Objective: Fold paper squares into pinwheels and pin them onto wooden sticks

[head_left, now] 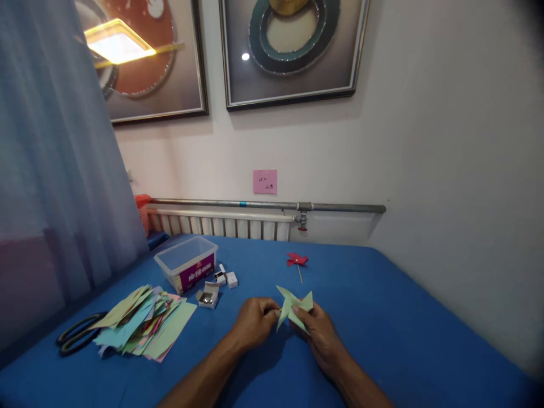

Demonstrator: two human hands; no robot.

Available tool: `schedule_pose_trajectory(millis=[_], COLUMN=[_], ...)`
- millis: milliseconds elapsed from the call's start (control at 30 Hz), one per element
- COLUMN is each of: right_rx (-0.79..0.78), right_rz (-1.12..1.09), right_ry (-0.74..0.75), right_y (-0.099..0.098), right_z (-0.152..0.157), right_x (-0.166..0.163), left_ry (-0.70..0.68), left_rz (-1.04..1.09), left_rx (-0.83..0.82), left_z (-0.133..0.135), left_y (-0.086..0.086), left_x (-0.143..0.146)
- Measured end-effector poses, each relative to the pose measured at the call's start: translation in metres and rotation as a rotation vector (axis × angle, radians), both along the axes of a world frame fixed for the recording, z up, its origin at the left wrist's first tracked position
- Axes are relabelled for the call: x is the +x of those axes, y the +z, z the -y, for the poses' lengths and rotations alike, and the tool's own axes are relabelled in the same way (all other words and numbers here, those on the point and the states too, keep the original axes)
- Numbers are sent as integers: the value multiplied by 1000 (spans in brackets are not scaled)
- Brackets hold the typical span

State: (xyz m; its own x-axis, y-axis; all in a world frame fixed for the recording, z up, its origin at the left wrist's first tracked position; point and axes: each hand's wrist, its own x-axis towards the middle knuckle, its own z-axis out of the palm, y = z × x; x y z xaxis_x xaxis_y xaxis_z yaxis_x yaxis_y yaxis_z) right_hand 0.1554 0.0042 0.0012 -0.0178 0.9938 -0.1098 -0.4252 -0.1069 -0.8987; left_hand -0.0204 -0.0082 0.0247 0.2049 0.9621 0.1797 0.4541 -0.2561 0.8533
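A pale green paper pinwheel [291, 306] is held above the blue table, its pointed blades spread. My right hand [319, 330] grips it from the right, thumb pressed on the front near the centre. Beside its left edge, my left hand [257, 320] is closed in a pinch; whatever sits between its fingertips is too small to make out. Beyond my hands lies a finished red paper pinwheel [296, 259] on a thin stick. To the left, an open small white box [208, 295] holds shiny metal pieces.
Coloured paper sheets [144, 323] lie piled at the left, partly over black-handled scissors [79, 334]. Behind them stands a clear plastic tub [187, 258] with a purple label, near another small white box [232, 280]. A radiator and metal pipe [221, 202] run along the wall behind the blue-covered table [408, 328].
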Motion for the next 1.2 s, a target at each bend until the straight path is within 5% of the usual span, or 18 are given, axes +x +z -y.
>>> schedule_pose_trajectory(millis=[367, 1200], right_rx=[2, -6], right_rz=[-16, -47], right_ry=[28, 42], right_y=[11, -1], right_z=[11, 3], right_x=[0, 0], left_ry=[95, 113], left_rz=[115, 113], left_rx=[-84, -129], left_z=[-6, -6], left_y=[-9, -6], left_x=[3, 4])
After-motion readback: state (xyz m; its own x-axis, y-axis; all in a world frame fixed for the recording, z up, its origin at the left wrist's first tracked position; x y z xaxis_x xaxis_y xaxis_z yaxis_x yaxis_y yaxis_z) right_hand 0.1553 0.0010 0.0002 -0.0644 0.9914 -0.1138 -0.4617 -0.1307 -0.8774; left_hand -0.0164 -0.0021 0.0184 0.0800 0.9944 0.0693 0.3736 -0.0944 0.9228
